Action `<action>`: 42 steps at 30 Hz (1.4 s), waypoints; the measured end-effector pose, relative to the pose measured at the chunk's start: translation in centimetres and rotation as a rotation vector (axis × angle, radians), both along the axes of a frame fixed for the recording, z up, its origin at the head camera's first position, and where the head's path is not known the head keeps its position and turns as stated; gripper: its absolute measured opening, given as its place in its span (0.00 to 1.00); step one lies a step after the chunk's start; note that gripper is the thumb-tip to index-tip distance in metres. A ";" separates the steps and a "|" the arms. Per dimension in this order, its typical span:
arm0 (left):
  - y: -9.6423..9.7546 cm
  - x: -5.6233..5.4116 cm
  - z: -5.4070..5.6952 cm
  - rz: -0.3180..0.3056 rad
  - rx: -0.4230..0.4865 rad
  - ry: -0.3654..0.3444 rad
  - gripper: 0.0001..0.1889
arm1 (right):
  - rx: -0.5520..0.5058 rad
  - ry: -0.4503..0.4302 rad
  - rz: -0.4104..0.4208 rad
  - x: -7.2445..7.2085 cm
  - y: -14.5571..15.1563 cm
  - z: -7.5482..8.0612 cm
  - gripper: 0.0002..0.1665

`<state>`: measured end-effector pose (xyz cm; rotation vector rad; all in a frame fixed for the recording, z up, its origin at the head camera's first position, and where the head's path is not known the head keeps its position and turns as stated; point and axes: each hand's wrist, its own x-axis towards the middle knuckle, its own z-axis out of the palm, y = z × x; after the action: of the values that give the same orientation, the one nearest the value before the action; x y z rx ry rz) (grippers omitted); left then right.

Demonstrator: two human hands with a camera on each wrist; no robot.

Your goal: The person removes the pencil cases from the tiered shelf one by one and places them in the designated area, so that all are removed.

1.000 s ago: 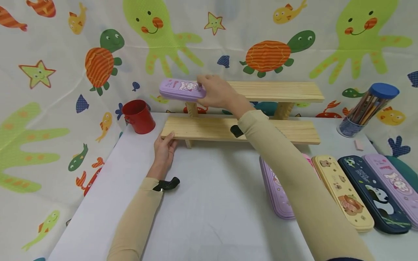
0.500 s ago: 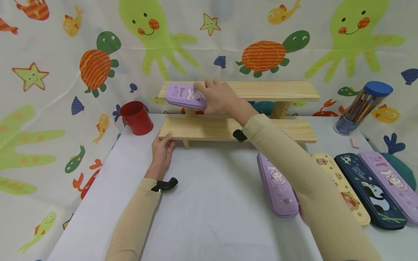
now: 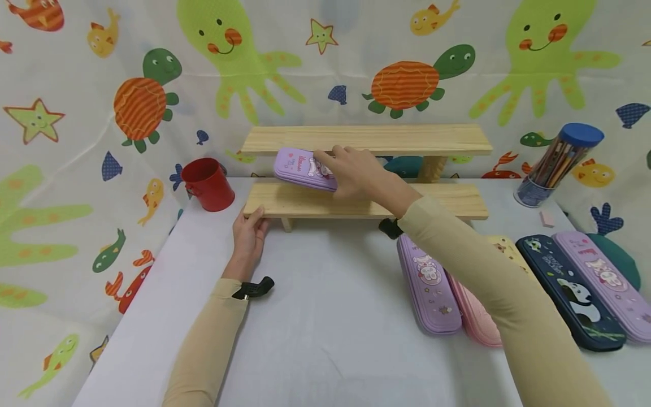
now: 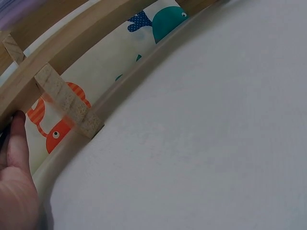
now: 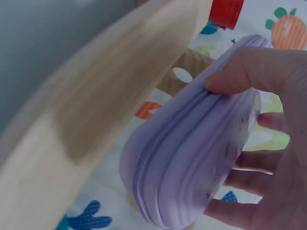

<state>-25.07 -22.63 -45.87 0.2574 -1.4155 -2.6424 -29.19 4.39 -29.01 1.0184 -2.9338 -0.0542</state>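
A light-purple zippered pencil case (image 3: 305, 168) with a cartoon print is held by my right hand (image 3: 363, 172), just in front of the upper board and above the lower board of a two-tier wooden shelf (image 3: 432, 141). In the right wrist view the thumb presses on the zipper side of the pencil case (image 5: 177, 153), the fingers spread along its printed face. My left hand (image 3: 247, 234) grips the left front end of the lower board (image 3: 305, 200), thumb on top. The left wrist view shows the fingers (image 4: 19, 139) against the board's underside.
Left of the shelf stands a red bucket (image 3: 208, 185). On the right are a blue-lidded jar of pencils (image 3: 556, 164) and a pink eraser (image 3: 547, 219). Several pencil cases lie side by side at right, including a purple one (image 3: 429, 288) and a navy panda one (image 3: 572, 294).
My right hand has brought the purple pencil case down and to the right, from the level of the upper board to just above the lower one. The left hand keeps its grip on the shelf.
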 end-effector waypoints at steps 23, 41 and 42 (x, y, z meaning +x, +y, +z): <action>0.0 0.1 -0.1 -0.018 -0.017 0.018 0.34 | -0.114 -0.089 0.012 6.5 5.4 -5.0 0.53; 0.2 0.0 0.0 -0.005 -0.044 0.012 0.35 | -0.124 -0.159 0.046 11.2 6.1 -8.8 0.50; 0.2 0.0 0.0 -0.004 -0.046 0.010 0.35 | -0.123 -0.160 0.048 11.4 6.1 -9.0 0.50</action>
<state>-25.05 -22.39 -45.88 0.2365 -1.4727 -2.6065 -17.78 10.44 -38.05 1.1226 -3.0064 0.2166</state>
